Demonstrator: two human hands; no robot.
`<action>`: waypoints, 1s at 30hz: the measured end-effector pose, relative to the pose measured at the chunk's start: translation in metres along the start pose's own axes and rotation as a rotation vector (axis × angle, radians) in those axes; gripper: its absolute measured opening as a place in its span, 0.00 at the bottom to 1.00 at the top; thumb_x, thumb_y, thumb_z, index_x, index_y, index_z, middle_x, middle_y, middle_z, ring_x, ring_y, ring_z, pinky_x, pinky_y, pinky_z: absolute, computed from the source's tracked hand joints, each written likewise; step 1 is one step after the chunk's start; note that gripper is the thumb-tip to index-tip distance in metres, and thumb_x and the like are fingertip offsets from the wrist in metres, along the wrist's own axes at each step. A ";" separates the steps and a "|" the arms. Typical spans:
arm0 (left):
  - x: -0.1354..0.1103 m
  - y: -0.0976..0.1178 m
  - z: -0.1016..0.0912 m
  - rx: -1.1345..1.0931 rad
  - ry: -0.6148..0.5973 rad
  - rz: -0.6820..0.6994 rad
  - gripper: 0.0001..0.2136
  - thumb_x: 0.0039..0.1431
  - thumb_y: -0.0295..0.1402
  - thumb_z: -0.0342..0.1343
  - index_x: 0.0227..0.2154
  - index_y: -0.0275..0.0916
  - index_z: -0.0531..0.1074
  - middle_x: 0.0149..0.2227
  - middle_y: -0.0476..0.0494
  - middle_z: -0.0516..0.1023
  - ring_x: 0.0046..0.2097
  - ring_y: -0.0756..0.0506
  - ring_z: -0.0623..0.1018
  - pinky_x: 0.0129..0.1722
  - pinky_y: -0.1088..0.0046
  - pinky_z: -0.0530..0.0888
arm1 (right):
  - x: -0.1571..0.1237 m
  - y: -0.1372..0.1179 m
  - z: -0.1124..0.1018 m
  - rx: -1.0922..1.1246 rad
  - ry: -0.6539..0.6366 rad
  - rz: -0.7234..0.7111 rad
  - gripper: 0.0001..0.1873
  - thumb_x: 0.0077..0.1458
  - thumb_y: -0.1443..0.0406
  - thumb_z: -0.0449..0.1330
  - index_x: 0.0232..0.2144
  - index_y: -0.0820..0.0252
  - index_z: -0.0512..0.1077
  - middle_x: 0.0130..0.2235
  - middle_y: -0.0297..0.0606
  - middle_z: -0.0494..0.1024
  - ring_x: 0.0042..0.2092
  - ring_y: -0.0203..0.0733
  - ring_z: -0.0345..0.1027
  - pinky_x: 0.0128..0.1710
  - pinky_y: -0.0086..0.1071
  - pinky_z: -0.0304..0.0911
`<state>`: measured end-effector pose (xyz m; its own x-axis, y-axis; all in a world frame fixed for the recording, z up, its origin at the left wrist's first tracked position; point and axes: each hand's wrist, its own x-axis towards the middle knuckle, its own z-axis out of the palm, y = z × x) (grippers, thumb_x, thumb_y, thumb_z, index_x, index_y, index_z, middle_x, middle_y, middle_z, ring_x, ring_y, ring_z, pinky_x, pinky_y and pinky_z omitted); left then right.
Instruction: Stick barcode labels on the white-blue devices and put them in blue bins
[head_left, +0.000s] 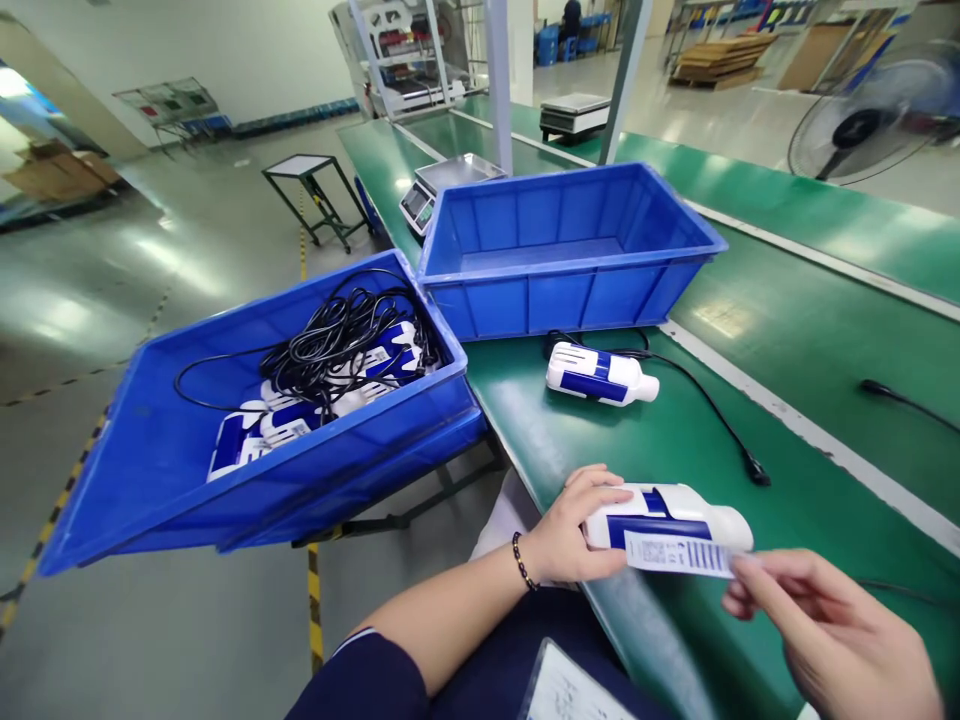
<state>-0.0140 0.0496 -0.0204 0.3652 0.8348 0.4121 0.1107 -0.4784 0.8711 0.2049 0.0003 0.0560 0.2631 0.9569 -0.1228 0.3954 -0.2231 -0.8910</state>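
A white and blue bottle-shaped device (724,522) lies on its side at the near edge of the green bench (720,440). My left hand (574,525) is closed around its left end, thumb at the lower side and fingers over the top. Between the thumb and fingers of my right hand (832,610) is the right end of a printed label strip (679,554). The strip shows a square code and dark bars, and it lies in front of the device's lower side. Whether its left end is stuck down I cannot tell. Farther back rests a similar device (600,374), with a black cable near it.
To the left, a blue bin (187,490) holds several such devices and coiled black cables (330,335). Another blue bin (570,290) stands on the bench behind. Past it are a scale (450,185) and metal posts (499,90). A cable plug (756,468) lies to the right.
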 end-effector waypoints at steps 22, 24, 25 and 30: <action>0.002 0.001 -0.001 0.031 -0.076 -0.038 0.30 0.37 0.34 0.53 0.49 0.38 0.62 0.52 0.36 0.64 0.56 0.37 0.65 0.61 0.50 0.55 | 0.011 0.007 0.016 0.019 -0.022 0.231 0.19 0.36 0.50 0.68 0.27 0.57 0.74 0.25 0.35 0.76 0.28 0.38 0.69 0.26 0.19 0.65; 0.002 0.001 -0.001 0.031 -0.078 -0.040 0.30 0.37 0.34 0.53 0.49 0.39 0.62 0.52 0.36 0.64 0.56 0.37 0.65 0.61 0.50 0.54 | 0.011 0.007 0.015 0.013 -0.014 0.236 0.19 0.35 0.51 0.68 0.26 0.57 0.74 0.25 0.35 0.76 0.28 0.40 0.69 0.24 0.20 0.65; 0.002 0.001 -0.001 0.026 -0.072 -0.024 0.30 0.37 0.34 0.52 0.49 0.38 0.62 0.52 0.36 0.64 0.56 0.37 0.65 0.61 0.51 0.54 | 0.011 0.007 0.015 0.008 -0.011 0.237 0.19 0.35 0.51 0.68 0.26 0.57 0.74 0.25 0.35 0.76 0.28 0.40 0.69 0.23 0.20 0.65; 0.002 0.001 -0.001 0.039 -0.101 -0.036 0.30 0.37 0.34 0.52 0.50 0.39 0.61 0.52 0.37 0.64 0.56 0.37 0.65 0.61 0.50 0.54 | 0.011 0.009 0.016 -0.005 -0.016 0.230 0.18 0.36 0.53 0.69 0.27 0.57 0.74 0.25 0.35 0.76 0.28 0.39 0.69 0.24 0.20 0.65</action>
<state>-0.0143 0.0515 -0.0182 0.4515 0.8208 0.3500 0.1604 -0.4604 0.8731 0.1974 0.0117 0.0401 0.3323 0.8839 -0.3292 0.3314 -0.4362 -0.8366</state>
